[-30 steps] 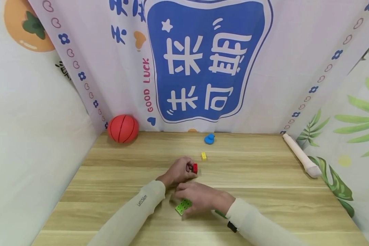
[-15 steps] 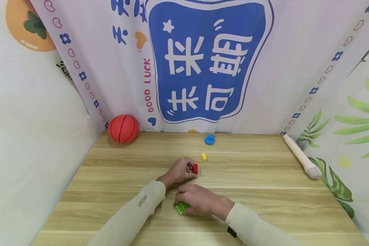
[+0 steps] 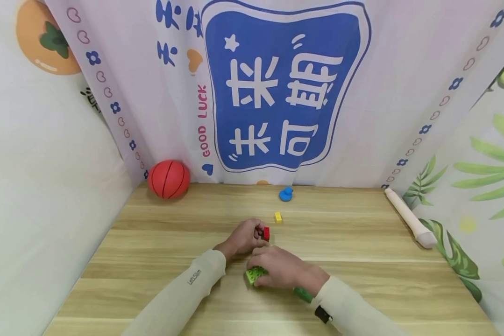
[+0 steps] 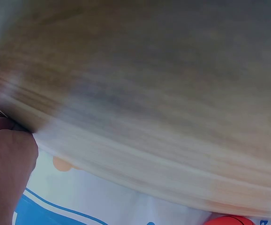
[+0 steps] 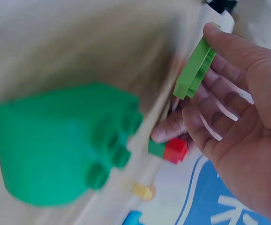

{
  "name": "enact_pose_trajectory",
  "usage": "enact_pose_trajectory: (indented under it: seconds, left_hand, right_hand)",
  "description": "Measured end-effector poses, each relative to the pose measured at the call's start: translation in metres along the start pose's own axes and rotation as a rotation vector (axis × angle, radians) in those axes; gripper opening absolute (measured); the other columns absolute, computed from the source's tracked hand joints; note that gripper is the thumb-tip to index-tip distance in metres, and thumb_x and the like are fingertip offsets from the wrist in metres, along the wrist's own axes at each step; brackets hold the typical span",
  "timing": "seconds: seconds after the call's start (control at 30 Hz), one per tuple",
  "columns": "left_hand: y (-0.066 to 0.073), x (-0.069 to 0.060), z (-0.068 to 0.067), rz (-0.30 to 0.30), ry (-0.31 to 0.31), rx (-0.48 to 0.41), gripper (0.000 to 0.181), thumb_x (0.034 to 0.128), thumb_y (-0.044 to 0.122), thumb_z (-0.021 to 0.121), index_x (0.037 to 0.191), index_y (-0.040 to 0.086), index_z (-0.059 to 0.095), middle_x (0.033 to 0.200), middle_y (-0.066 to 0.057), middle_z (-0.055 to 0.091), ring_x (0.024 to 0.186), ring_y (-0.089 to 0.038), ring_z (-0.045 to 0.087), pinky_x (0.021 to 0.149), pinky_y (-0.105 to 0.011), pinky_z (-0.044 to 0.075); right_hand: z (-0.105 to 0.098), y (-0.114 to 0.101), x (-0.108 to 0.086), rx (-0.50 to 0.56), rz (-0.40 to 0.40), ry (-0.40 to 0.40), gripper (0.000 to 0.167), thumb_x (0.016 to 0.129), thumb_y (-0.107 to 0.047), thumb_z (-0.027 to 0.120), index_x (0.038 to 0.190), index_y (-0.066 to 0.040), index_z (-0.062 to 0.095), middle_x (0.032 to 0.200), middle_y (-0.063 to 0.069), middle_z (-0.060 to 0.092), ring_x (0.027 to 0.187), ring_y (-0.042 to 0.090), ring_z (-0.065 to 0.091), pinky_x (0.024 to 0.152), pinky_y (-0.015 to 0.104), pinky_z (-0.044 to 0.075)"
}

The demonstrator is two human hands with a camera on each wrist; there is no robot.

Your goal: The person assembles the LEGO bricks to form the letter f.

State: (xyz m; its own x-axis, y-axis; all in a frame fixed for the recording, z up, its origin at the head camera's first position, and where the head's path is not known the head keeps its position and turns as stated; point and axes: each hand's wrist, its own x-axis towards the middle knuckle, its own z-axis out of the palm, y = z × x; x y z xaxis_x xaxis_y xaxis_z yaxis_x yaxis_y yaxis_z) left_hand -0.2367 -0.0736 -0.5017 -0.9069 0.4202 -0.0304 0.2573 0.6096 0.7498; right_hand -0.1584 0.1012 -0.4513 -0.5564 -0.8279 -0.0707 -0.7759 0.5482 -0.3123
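Here, thin studded lime brick [image 5: 191, 75]

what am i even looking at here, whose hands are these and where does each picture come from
No machine is at work: these are a person's two bare hands. The wide view comes from a camera worn on the head, looking forward and down. The other two come from wrist cameras; the left one shows mostly blurred wood-grain table. The left hand holds a red toy brick, which has a green brick against it in the right wrist view. The right hand pinches a light green studded brick. Also on the table are a dark green block partly hidden by the right wrist, a yellow brick, a blue toy duck, a red basketball and a pale club-shaped rod.
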Motion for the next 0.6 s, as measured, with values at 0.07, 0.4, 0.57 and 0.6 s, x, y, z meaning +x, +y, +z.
enact_pose_trajectory:
  seconds: [0.07, 0.4, 0.57, 0.6]
  left_hand:
    - [-0.001, 0.000, 0.000, 0.008, 0.003, 0.003, 0.023, 0.0900, 0.007, 0.085, 0.108, 0.005, 0.070, 0.096, -0.003, 0.067, 0.081, -0.013, 0.057, 0.072, -0.022, 0.050]
    - [-0.004, 0.000, 0.002, 0.056, 0.027, -0.001, 0.019, 0.0913, 0.002, 0.081, 0.108, 0.002, 0.072, 0.097, -0.005, 0.069, 0.081, -0.010, 0.057, 0.070, -0.019, 0.050]
    - [-0.003, 0.000, 0.003, 0.076, 0.029, 0.000, 0.025, 0.0909, 0.006, 0.085, 0.111, 0.000, 0.071, 0.096, -0.005, 0.068, 0.080, -0.009, 0.057, 0.070, -0.018, 0.049]
    - [-0.003, -0.001, 0.003, 0.080, 0.031, -0.004, 0.028, 0.0903, 0.009, 0.087, 0.112, -0.001, 0.071, 0.096, -0.006, 0.069, 0.080, -0.009, 0.058, 0.070, -0.018, 0.049]
  right_hand:
    - [-0.007, 0.005, -0.002, 0.050, 0.021, 0.017, 0.032, 0.095, -0.034, 0.084, 0.123, -0.021, 0.077, 0.123, -0.009, 0.073, 0.116, 0.003, 0.064, 0.106, 0.029, 0.054]
    - [-0.027, 0.040, -0.003, 0.243, 0.170, 0.264, 0.026, 0.093, -0.026, 0.086, 0.115, -0.015, 0.078, 0.110, -0.002, 0.078, 0.101, 0.013, 0.071, 0.089, 0.034, 0.061]
    - [-0.022, 0.058, 0.004, 0.278, 0.263, 0.351, 0.024, 0.093, -0.025, 0.086, 0.114, -0.016, 0.078, 0.108, -0.003, 0.077, 0.100, 0.014, 0.071, 0.089, 0.033, 0.060]
    - [-0.021, 0.060, 0.005, 0.280, 0.274, 0.362, 0.024, 0.092, -0.025, 0.086, 0.113, -0.016, 0.078, 0.108, -0.003, 0.076, 0.100, 0.013, 0.070, 0.090, 0.033, 0.060]
